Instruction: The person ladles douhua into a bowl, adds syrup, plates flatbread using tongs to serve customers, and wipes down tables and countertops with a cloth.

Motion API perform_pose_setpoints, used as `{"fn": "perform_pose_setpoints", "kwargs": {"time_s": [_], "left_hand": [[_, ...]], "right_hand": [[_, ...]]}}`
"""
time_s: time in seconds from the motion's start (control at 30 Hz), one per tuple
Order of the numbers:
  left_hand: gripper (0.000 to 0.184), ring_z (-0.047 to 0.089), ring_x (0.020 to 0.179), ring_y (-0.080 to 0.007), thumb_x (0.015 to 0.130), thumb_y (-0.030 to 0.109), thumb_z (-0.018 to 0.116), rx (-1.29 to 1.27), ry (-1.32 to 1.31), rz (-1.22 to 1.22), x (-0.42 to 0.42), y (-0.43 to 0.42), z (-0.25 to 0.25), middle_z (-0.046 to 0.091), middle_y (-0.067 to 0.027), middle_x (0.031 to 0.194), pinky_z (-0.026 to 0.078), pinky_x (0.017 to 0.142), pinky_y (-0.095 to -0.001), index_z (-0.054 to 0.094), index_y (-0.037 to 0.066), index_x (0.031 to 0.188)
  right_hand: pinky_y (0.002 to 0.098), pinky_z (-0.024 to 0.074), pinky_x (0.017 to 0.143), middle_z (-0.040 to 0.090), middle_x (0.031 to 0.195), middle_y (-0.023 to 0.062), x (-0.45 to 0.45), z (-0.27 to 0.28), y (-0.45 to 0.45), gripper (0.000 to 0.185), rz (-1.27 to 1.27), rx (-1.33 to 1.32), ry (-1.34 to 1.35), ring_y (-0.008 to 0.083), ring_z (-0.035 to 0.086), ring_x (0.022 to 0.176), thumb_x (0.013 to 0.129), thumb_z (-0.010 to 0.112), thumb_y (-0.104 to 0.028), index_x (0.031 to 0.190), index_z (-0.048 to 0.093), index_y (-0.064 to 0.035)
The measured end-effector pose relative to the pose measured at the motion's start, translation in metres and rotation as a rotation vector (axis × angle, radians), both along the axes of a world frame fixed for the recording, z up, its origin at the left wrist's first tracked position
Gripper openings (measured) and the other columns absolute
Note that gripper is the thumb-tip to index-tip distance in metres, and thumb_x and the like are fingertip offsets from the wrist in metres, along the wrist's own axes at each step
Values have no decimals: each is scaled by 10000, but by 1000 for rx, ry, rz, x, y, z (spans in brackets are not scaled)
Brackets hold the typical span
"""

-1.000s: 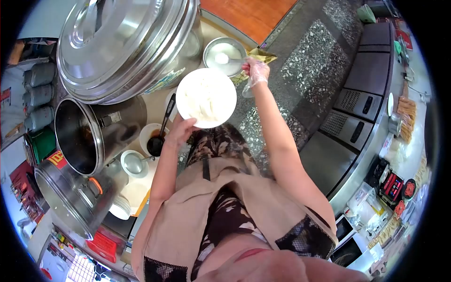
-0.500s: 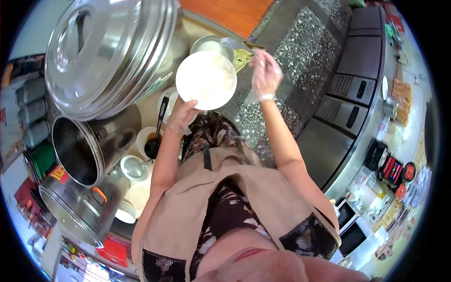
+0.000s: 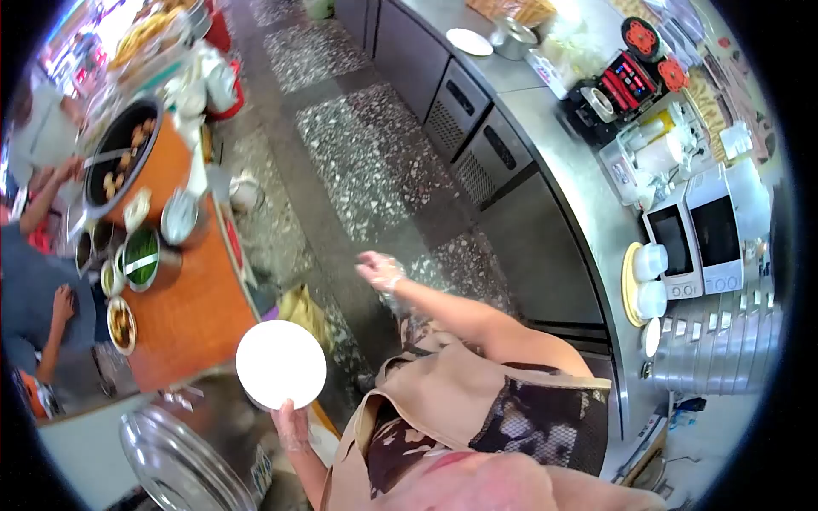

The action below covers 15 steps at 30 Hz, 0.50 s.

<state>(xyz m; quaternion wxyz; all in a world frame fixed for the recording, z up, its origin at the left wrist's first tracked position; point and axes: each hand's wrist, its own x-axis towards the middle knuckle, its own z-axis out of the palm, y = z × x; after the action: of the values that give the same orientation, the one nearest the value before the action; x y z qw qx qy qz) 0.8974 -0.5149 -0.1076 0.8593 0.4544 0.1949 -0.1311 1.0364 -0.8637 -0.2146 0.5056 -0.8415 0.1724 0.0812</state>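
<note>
My left hand (image 3: 292,423) grips the near rim of a white bowl (image 3: 281,364), held low at the left. The bowl is so bright that its contents cannot be made out. My right hand (image 3: 381,272), in a clear plastic glove, is over the floor; its fingers are blurred and what they hold, if anything, does not show. Beyond the bowl lies a yellow-green bag (image 3: 304,317).
An orange counter (image 3: 183,319) at the left bears a pot of dark food (image 3: 123,153), a container of greens (image 3: 141,255) and a dish (image 3: 121,325). Other people (image 3: 43,281) stand behind it. Lower left is a large steel lid (image 3: 183,460); right, a steel counter (image 3: 545,128) with microwaves (image 3: 716,230).
The view has swung right, bringing the orange counter and other people in. My left hand still holds the bowl. The spoon seen earlier at my right hand no longer shows.
</note>
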Motion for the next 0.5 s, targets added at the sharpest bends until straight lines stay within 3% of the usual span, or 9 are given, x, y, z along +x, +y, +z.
{"fn": "perform_pose_setpoints", "kwargs": {"time_s": [0.1,0.17,0.23,0.3,0.37,0.5], "left_hand": [[635,471,1163,-291,762,63,596,-49,-5,-43,63,-68,25,437,-143,1286,413,966,-421,321,9,1332],[654,425,1202,-276,805,175,599,-10,-71,-202,108,-112,36,402,-126,1320,370,1000,-419,278,49,1361],[637,429,1197,-275,811,163,591,16,-81,-237,158,-153,27,406,-126,1316,368,999,-419,285,47,1357],[589,439,1182,-271,826,114,563,-41,-172,-291,203,-208,39,421,-127,1301,374,989,-417,302,40,1349],[566,502,1110,-247,794,-2,538,-131,-58,-281,259,-255,33,454,-139,1239,498,862,-364,327,3,1319],[605,489,1136,-278,783,-46,529,-201,-53,-308,363,-390,63,423,-162,1267,497,890,-408,292,1,1338]], "right_hand": [[348,477,835,641,1016,133,12,-21,-136,394,-210,-87,76,261,613,944,788,570,-345,1092,586,-96],[356,478,837,649,980,134,22,-34,-221,305,-342,-208,117,275,616,936,782,564,-306,1005,630,-109],[369,488,806,658,927,132,40,-36,-301,244,-480,-235,83,289,626,893,777,558,-270,919,653,-97],[377,495,764,663,890,132,64,-16,-371,233,-542,-392,13,293,637,844,774,563,-263,899,658,-91],[376,495,734,662,890,139,103,7,-433,239,-649,-328,-13,298,639,828,778,572,-268,916,656,-91],[367,487,749,657,877,156,208,58,-547,246,-827,-395,-188,304,636,840,816,551,-265,943,647,-78]]}}
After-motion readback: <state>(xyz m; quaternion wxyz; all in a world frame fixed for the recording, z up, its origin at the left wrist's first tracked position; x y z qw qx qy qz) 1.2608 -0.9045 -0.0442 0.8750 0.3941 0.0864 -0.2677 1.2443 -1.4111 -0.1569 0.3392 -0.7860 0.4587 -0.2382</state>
